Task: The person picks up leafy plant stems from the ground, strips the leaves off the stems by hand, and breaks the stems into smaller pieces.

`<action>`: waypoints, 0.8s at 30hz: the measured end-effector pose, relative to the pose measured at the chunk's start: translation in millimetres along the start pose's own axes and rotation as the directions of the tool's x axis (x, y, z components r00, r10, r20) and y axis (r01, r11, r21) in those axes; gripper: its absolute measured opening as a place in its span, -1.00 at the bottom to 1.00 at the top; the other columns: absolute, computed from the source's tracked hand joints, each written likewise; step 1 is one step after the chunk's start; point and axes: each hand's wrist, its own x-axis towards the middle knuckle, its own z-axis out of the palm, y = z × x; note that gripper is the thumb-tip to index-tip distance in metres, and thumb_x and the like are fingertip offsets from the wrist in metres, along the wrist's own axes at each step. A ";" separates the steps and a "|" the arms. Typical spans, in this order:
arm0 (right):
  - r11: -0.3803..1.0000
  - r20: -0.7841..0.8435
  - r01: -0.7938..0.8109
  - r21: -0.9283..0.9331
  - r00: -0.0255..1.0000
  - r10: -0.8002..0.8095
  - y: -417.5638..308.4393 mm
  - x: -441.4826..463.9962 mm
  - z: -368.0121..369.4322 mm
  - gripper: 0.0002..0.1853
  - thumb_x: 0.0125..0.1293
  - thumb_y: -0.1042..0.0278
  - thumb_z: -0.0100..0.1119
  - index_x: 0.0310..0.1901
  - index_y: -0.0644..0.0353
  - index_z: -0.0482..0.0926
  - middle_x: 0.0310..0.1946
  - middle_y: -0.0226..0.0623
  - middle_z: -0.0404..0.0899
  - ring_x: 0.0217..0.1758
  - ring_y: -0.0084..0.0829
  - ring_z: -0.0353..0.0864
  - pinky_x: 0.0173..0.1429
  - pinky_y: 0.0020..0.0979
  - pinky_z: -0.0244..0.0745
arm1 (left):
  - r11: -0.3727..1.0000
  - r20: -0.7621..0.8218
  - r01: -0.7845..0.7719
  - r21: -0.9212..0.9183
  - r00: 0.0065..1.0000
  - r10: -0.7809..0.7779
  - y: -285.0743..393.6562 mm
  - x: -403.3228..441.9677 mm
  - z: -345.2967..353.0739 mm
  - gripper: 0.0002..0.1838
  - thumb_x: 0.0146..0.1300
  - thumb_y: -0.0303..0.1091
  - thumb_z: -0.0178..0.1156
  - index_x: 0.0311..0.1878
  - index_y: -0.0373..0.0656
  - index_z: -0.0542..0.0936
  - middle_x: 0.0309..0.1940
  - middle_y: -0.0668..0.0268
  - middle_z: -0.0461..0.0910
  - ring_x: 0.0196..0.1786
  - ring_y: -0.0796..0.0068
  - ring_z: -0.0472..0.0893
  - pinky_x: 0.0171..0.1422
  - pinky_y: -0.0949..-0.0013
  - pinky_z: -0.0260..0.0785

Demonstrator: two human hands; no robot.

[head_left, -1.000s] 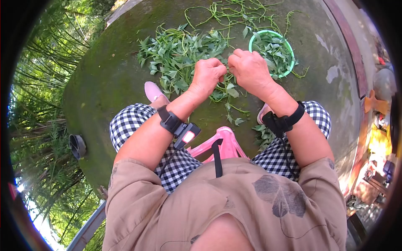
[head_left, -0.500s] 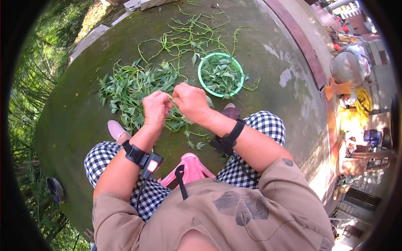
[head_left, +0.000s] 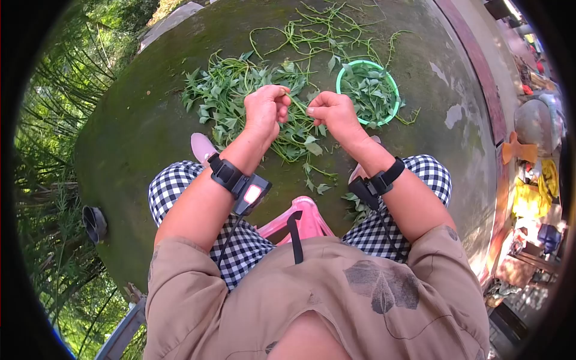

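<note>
A thin green stem point(head_left: 296, 102) stretches between my two hands above a leafy pile. My left hand point(head_left: 264, 111) pinches its upper end between thumb and fingers. The other end meets the thumb and forefinger of my right hand point(head_left: 338, 117), which are pressed together on it. Beneath both hands lies the heap of leafy green vines point(head_left: 231, 87) on the ground. Just beyond my right hand stands a mint-green basket point(head_left: 397, 107) holding picked leaves point(head_left: 367, 90).
Bare, tangled stems point(head_left: 315, 33) lie at the far side. A pink stool point(head_left: 306, 216) shows between my knees. Mossy concrete point(head_left: 132, 168) surrounds the pile. To the right are a raised edge point(head_left: 474, 60) and yellow cloth point(head_left: 534, 195); a dark pot-like object point(head_left: 94, 223) sits at left.
My hands have moved apart, and a length of green stem now shows between them. The whole view has shifted, so the pile and basket appear further right and higher.
</note>
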 end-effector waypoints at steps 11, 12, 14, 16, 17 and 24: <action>0.978 0.003 -0.034 -0.204 0.999 0.036 22.9 7.5 -25.6 -0.91 0.03 0.48 0.34 -0.41 0.27 0.66 -0.54 -0.36 0.61 -0.45 -0.56 0.53 -0.29 -0.44 0.44 | 0.982 -0.045 -0.166 -0.091 0.986 0.163 38.3 19.0 -25.4 -0.84 0.26 -0.37 0.04 -0.24 -0.25 0.53 -0.33 0.15 0.62 -0.25 0.26 0.65 -0.16 0.18 0.51; 0.984 -0.006 -0.031 -0.176 1.000 0.030 24.6 7.5 -29.1 -0.91 0.02 0.47 0.35 -0.40 0.24 0.67 -0.54 -0.40 0.60 -0.42 -0.58 0.51 -0.26 -0.44 0.42 | 0.983 -0.019 -0.167 -0.074 0.986 0.166 46.6 20.5 -30.5 -0.84 0.27 -0.36 0.01 -0.25 -0.24 0.52 -0.25 0.07 0.63 -0.18 0.19 0.66 -0.03 0.08 0.52; 0.991 -0.009 0.001 -0.136 1.000 -0.002 28.1 8.2 -34.9 -0.91 0.02 0.47 0.35 -0.40 0.25 0.67 -0.55 -0.43 0.58 -0.43 -0.60 0.49 -0.27 -0.46 0.41 | 0.989 0.109 -0.133 -0.070 0.984 0.140 55.3 23.5 -39.3 -0.85 0.28 -0.39 -0.02 -0.21 -0.23 0.50 -0.29 0.07 0.61 -0.24 0.22 0.64 -0.06 0.03 0.54; 0.994 0.018 0.040 -0.102 0.999 -0.039 23.4 7.2 -38.8 -0.89 0.04 0.45 0.35 -0.38 0.25 0.66 -0.53 -0.48 0.55 -0.42 -0.64 0.45 -0.28 -0.50 0.38 | 0.998 0.245 -0.040 -0.041 0.968 0.049 54.4 22.7 -41.1 -0.85 0.27 -0.40 -0.03 -0.17 -0.20 0.48 -0.36 0.13 0.57 -0.32 0.29 0.60 -0.15 0.05 0.57; 0.993 0.037 0.061 -0.097 0.998 -0.057 21.2 6.5 -39.1 -0.89 0.05 0.45 0.35 -0.37 0.25 0.65 -0.53 -0.49 0.55 -0.42 -0.64 0.45 -0.28 -0.50 0.37 | 1.000 0.316 0.018 -0.016 0.949 -0.012 49.3 22.0 -38.8 -0.85 0.27 -0.41 -0.03 -0.16 -0.18 0.47 -0.39 0.17 0.54 -0.37 0.33 0.57 -0.19 0.06 0.58; 0.988 0.141 0.141 -0.066 0.981 -0.131 3.4 1.3 -34.2 -0.90 0.07 0.45 0.33 -0.36 0.23 0.65 -0.55 -0.56 0.46 -0.44 -0.69 0.38 -0.32 -0.55 0.33 | 0.965 0.357 0.199 0.173 0.900 -0.249 23.7 -2.6 -10.1 -0.81 0.32 -0.33 0.08 -0.22 -0.26 0.58 -0.52 0.41 0.42 -0.55 0.60 0.39 -0.60 0.53 0.12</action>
